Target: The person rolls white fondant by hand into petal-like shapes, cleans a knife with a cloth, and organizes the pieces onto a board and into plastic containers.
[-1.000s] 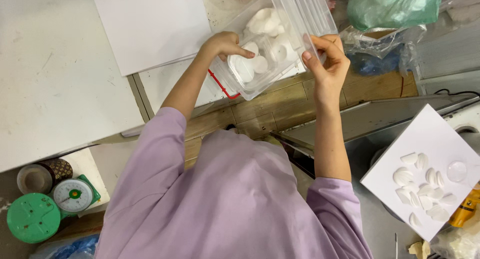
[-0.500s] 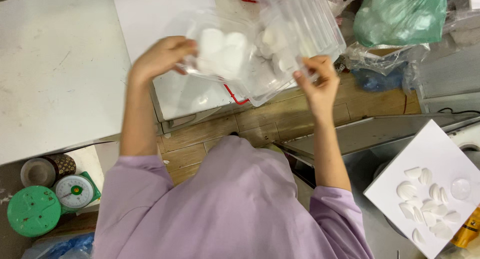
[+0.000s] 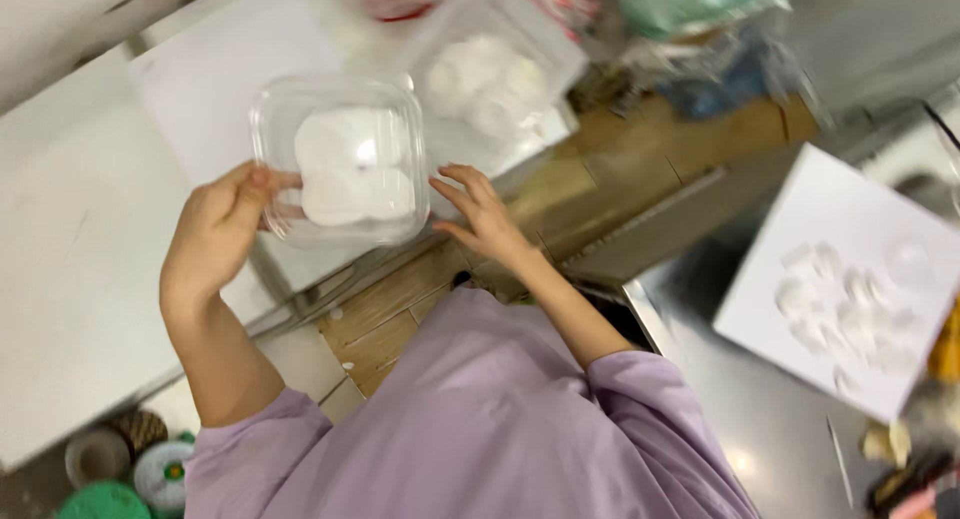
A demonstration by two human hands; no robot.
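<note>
Left hand (image 3: 215,241), at about nine o'clock of the head view's centre, grips the left edge of a clear square plastic container (image 3: 340,159), thumb on the rim and fingers curled under it. White round pieces (image 3: 352,167) lie inside the container, which sits toward eleven o'clock of the frame, held over a white sheet (image 3: 250,69) on the pale worktop (image 3: 70,279). Right hand (image 3: 482,217) is spread open with fingers loose, holding nothing, its fingertips just beside the container's right side at three o'clock of it; whether they touch it is too blurred to tell. At twelve o'clock a second clear tray (image 3: 495,64) holds more white pieces. Out at three o'clock a white board (image 3: 850,279) carries scattered white pieces. At six o'clock the person's lilac sleeves (image 3: 480,429) fill the frame, with a green round object (image 3: 100,501) at seven o'clock.
</note>
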